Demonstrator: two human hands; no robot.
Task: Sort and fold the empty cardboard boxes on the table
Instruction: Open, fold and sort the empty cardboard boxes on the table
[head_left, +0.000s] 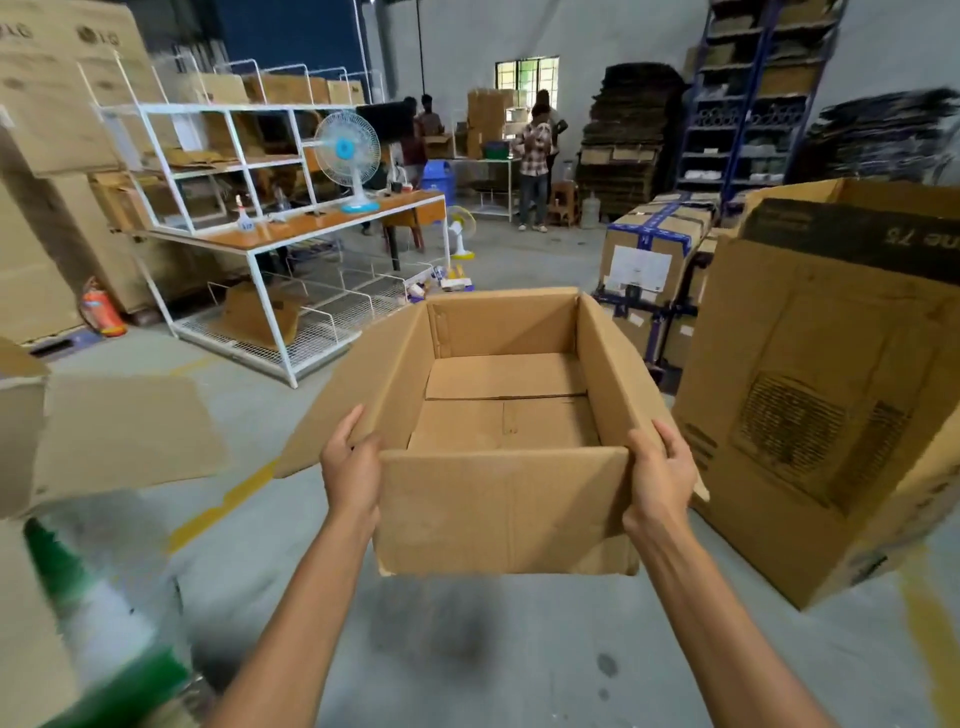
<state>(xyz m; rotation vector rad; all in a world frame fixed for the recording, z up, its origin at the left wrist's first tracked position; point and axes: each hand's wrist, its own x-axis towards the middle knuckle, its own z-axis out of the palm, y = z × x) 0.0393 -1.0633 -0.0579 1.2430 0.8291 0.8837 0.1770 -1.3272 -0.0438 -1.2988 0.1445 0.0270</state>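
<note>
An empty brown cardboard box (504, 509) hangs in the air in front of me, its top open and its bottom flaps closed. My left hand (350, 467) grips its near left corner, fingers curled over the left wall. My right hand (660, 473) grips the near right corner the same way. The side flaps splay outward past both hands, and the near flap hangs down toward me. Nothing lies inside the box.
A large printed carton (821, 395) stands on the floor at the right. Blurred flat cardboard (119, 441) lies at the left. Ahead are a white-framed worktable (291, 228) with a fan (347, 156), taped boxes (654, 249), shelving, and people at the back.
</note>
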